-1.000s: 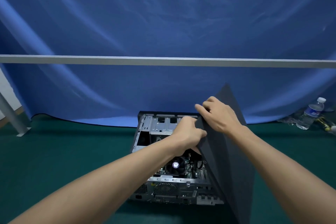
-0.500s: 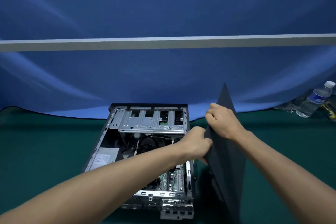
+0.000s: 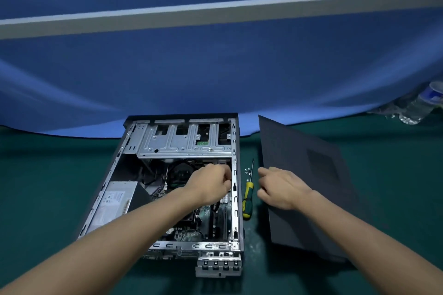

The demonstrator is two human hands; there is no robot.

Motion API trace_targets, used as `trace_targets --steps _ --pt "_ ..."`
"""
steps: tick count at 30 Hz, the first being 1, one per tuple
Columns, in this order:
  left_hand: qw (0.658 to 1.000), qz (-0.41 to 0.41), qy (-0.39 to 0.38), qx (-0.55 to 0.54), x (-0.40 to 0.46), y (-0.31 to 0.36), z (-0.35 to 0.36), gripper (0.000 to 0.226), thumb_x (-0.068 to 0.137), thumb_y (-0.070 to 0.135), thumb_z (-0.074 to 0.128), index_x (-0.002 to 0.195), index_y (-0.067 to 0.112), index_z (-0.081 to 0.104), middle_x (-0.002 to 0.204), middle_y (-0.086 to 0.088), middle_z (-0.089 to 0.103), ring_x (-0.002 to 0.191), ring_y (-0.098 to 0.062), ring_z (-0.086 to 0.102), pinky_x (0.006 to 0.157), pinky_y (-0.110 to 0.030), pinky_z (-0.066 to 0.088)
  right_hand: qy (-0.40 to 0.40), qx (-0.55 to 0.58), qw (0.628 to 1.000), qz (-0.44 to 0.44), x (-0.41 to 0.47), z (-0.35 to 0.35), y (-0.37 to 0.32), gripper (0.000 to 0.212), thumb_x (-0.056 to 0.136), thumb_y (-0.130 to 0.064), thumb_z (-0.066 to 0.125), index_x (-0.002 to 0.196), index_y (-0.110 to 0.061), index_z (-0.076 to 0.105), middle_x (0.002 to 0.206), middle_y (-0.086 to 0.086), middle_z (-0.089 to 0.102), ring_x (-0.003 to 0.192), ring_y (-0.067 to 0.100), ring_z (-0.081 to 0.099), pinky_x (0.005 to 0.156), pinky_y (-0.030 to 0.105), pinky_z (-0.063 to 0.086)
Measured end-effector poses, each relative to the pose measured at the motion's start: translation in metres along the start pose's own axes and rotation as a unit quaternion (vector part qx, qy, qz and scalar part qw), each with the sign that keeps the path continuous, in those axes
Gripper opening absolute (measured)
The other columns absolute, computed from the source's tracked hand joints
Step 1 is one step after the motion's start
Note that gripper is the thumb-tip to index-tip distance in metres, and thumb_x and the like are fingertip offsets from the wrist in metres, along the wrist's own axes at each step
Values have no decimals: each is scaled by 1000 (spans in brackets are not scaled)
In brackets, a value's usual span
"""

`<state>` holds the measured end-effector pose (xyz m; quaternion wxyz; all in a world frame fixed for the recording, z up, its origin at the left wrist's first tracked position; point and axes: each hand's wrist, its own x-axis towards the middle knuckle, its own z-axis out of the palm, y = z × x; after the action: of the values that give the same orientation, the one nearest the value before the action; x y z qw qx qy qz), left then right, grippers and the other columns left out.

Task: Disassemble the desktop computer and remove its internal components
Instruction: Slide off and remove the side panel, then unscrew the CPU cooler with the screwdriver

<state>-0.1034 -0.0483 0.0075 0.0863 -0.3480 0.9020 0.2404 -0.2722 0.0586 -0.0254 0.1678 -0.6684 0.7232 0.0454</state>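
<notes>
Case (image 3: 165,187) lay opened, long axis running away from the person. Left hand (image 3: 211,183), nearer, hovered inside, fingers curled, apparently empty; right hand (image 3: 282,187) rested loosely curled on removed side panel (image 3: 311,187).

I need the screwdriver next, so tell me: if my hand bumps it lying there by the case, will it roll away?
The screwdriver probably rolls easily: its handle looks rounded and it lies loose on the flat green mat. The small screws beside its shaft would likely scatter too.
</notes>
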Motion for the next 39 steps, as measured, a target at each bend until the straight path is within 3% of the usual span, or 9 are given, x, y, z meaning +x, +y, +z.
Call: trace_targets --steps 4,9,13,16,21,24,28,33,39 --pt "1000 -4 8 8 6 -4 24 22 96 35 43 103 18 55 96 -1 65 89 -22 60 79 -37 49 -83 -39 996 -3 -1 38 7 37 94 -31 39 95 -5 65 116 2 47 103 24 50 82 35 41" --pt "1000 -20 16 8 14 -8 38 29 97 42 42 91 16 52 82 -1 62 77 -23 58 69 -35 46 -160 -66 985 4 4 81 9 39 96 -31 42 119 -4 58 129 4 47 114 28 47 91 39 44" --pt "997 -35 -2 -63 24 -12 37 28 96 38 49 79 16 52 68 3 54 66 -19 51 59 -30 37 -181 -68 981 1 10 99 8 38 97 -26 43 127 -4 52 130 6 46 116 29 46 90 40 44" --pt "992 -42 -25 -119 29 -16 35 30 94 35 54 71 16 49 63 3 50 62 -17 47 62 -31 37 -185 -66 980 -1 13 109 9 38 98 -24 42 129 -5 50 130 7 46 115 29 46 90 39 45" --pt "989 -33 -37 -140 33 -19 36 31 94 33 55 71 14 49 67 -5 58 58 -17 49 60 -31 41 -160 -25 987 -6 12 108 12 34 94 -25 46 124 -8 53 125 6 47 108 28 52 84 38 45" --pt "986 -32 -41 -158 33 -20 35 32 94 32 56 69 14 48 64 -6 58 48 -12 45 54 -29 39 -100 98 988 70 15 104 13 26 93 -23 46 113 -9 55 119 9 45 96 32 57 78 41 46" --pt "986 -32 -32 -163 31 -19 36 31 94 32 56 69 15 49 62 1 54 50 -11 46 55 -28 39 -16 244 944 222 38 95 9 24 95 -25 42 92 -6 56 103 17 62 90 34 59 73 34 45" --pt "987 -30 -25 -155 30 -18 36 29 94 33 55 72 14 51 70 -7 64 63 -20 54 63 -34 45 -37 344 883 316 66 103 -8 40 95 -41 49 69 -11 48 86 11 61 76 29 60 70 34 51" --pt "988 -36 -27 -147 29 -19 37 29 94 36 53 78 12 55 72 -7 66 69 -25 59 70 -38 49 -43 379 857 345 73 112 -14 32 95 -34 49 78 -8 58 89 14 66 79 32 65 74 36 54"
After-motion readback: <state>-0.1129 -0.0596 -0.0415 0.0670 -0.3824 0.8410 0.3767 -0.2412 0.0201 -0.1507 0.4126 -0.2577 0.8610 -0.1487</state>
